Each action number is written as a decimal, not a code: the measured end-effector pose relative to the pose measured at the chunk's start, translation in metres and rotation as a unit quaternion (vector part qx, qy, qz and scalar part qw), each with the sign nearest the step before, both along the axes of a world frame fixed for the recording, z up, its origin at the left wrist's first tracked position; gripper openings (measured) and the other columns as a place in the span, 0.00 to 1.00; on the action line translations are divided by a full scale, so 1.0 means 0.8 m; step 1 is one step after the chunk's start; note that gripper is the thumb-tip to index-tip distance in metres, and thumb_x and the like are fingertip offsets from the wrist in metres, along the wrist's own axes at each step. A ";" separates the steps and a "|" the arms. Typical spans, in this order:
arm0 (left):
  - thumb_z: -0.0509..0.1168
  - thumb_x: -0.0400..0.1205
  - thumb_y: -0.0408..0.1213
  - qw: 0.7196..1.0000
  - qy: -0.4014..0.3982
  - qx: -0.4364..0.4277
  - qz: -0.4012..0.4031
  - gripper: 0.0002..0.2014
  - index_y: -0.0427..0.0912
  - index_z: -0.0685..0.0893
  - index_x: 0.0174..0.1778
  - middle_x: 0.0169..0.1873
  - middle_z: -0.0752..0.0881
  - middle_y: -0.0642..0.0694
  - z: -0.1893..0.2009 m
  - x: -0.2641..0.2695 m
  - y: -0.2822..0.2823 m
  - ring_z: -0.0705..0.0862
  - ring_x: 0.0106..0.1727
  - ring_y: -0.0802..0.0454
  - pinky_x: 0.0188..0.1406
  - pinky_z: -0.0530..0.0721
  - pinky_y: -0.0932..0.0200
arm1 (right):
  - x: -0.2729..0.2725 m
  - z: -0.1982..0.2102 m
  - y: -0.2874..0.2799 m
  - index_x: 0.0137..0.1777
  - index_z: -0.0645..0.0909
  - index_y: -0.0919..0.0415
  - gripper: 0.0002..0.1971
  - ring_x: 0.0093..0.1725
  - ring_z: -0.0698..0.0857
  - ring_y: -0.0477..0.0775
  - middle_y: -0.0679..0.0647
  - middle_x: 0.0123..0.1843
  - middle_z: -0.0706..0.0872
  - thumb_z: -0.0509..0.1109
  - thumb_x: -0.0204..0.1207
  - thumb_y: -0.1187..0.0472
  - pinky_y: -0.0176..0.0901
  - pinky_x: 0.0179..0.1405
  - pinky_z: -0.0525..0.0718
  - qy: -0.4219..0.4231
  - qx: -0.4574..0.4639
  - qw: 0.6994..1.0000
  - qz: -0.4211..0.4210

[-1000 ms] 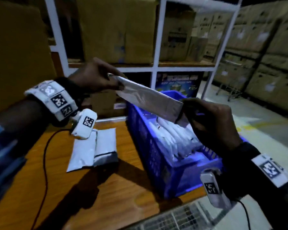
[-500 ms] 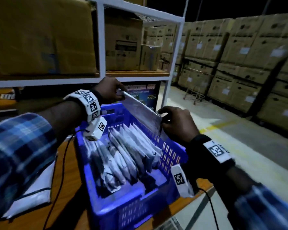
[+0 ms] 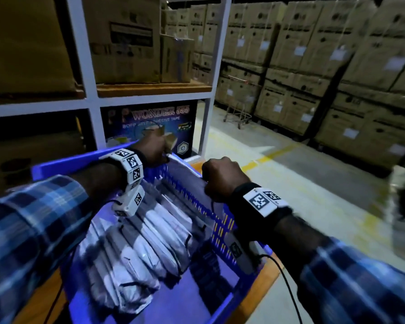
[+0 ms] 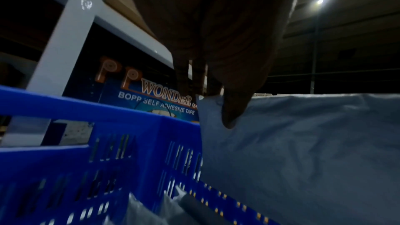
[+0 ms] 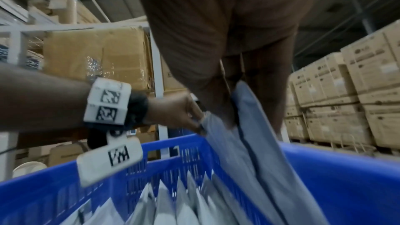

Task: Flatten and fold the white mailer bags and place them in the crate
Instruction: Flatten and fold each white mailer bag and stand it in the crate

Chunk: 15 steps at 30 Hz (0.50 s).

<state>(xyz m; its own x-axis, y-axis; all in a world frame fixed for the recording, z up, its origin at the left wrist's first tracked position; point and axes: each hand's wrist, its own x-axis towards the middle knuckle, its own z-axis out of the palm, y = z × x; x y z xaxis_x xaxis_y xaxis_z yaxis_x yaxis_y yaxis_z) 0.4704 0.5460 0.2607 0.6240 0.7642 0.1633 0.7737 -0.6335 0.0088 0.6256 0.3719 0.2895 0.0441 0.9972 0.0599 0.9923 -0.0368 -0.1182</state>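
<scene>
A blue slotted crate (image 3: 98, 160) stands on the wooden table and holds several folded white mailer bags (image 3: 136, 249) on edge. Both hands hold one more folded mailer bag (image 3: 185, 176) upright against the crate's right wall. My left hand (image 3: 163, 152) pinches its far top corner, and the thumb (image 4: 231, 112) shows over the bag (image 4: 303, 151). My right hand (image 3: 212, 181) grips the near top end, fingers curled round the bag (image 5: 251, 134). The lower part of the held bag is hidden among the others.
A white shelf rack (image 3: 91, 106) with cardboard boxes stands right behind the crate, with a blue tape carton (image 3: 150, 122) on its lower level. Stacked cartons (image 3: 337, 78) line the aisle on the right. The table edge (image 3: 262, 284) lies just right of the crate.
Both hands have carried the folded bag from above the table, right and down into the crate beside its right wall. The view has swung right, and the loose bags on the table have left it.
</scene>
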 end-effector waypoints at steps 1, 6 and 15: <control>0.72 0.76 0.37 1.000 0.001 -0.017 0.002 0.07 0.43 0.92 0.48 0.46 0.90 0.37 -0.007 0.001 0.006 0.86 0.53 0.37 0.50 0.80 0.52 | -0.001 0.001 0.004 0.58 0.82 0.63 0.13 0.56 0.82 0.67 0.66 0.56 0.81 0.69 0.74 0.62 0.43 0.42 0.72 -0.010 -0.007 1.000 -0.003; 0.73 0.75 0.35 0.998 -0.019 -0.054 0.000 0.08 0.41 0.91 0.48 0.47 0.90 0.38 -0.030 0.008 0.025 0.87 0.52 0.39 0.52 0.81 0.52 | -0.011 -0.006 0.025 0.64 0.79 0.64 0.17 0.60 0.82 0.66 0.64 0.60 0.80 0.69 0.75 0.65 0.44 0.42 0.72 -0.057 -0.058 0.997 -0.009; 0.71 0.76 0.36 0.990 0.089 -0.110 -0.029 0.09 0.42 0.91 0.50 0.49 0.90 0.41 -0.073 0.014 0.035 0.87 0.53 0.42 0.49 0.82 0.54 | -0.034 -0.028 0.049 0.69 0.77 0.63 0.17 0.62 0.82 0.68 0.66 0.65 0.79 0.60 0.83 0.58 0.45 0.45 0.74 -0.092 -0.152 0.984 0.027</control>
